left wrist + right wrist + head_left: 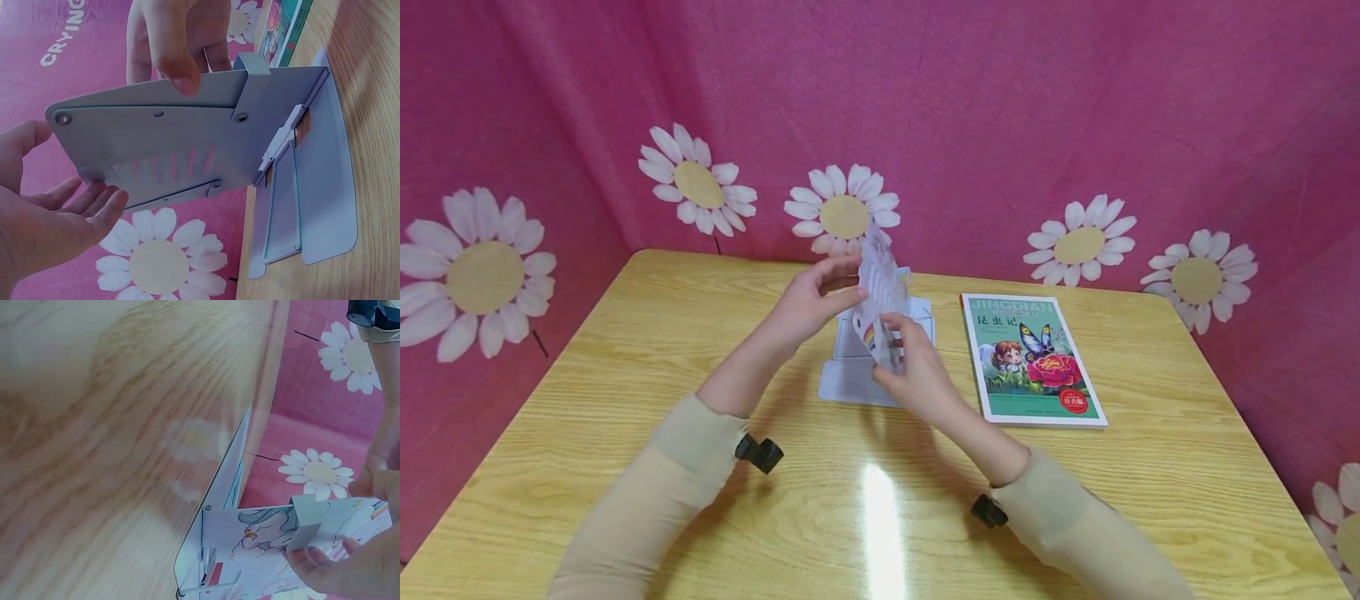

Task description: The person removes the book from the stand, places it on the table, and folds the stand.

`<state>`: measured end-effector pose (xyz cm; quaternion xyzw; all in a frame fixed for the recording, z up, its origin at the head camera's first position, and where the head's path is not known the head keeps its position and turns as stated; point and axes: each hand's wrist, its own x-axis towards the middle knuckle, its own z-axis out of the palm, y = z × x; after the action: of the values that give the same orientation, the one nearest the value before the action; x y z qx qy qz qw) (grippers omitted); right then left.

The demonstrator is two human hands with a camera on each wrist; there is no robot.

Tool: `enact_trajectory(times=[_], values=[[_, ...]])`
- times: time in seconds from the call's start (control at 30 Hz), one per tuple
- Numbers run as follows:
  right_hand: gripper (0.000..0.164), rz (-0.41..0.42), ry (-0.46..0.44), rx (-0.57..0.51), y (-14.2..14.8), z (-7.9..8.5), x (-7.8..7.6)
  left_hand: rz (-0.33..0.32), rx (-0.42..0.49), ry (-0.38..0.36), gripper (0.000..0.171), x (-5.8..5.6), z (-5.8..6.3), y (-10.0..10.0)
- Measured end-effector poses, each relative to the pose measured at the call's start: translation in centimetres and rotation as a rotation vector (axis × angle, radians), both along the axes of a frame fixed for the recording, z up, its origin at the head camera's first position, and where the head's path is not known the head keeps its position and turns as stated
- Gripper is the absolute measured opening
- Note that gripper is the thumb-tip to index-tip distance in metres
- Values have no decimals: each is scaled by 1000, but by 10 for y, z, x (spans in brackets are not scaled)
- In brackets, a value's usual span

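Observation:
A folding book stand [880,283], with its panel printed with cartoon drawings and a rainbow, is raised on edge above its flat base [853,379]. My left hand [814,300] holds the panel's upper edge, thumb on one side. Lower on the near edge, my right hand [917,362] pinches the panel. From the left wrist view the plain back [162,144] of the panel shows slots and rivets, hinged to the base plate [331,175] on the table. A bent page clip [304,522] sits beside my right fingers in the right wrist view.
A green picture book [1037,358] lies to the right of the stand on the wooden table [662,350]. Behind and at both sides hangs a pink cloth [955,108] with white daisies. Small black devices [760,452] are strapped at the sleeves.

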<state>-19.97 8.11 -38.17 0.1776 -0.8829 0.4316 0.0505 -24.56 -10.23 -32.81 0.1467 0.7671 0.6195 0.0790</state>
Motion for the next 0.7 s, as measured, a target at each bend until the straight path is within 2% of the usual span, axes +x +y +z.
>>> enact_trajectory(times=[0.3, 0.6, 0.7], values=[[65, 9, 20, 83, -2, 1, -1, 42, -51, -30, 61, 5, 5, -1], [69, 93, -31, 134, 12, 6, -4, 56, -56, -11, 60, 6, 5, -1], [72, 111, -23, 159, 20, 5, -6, 64, -54, -7, 60, 6, 4, -4]])
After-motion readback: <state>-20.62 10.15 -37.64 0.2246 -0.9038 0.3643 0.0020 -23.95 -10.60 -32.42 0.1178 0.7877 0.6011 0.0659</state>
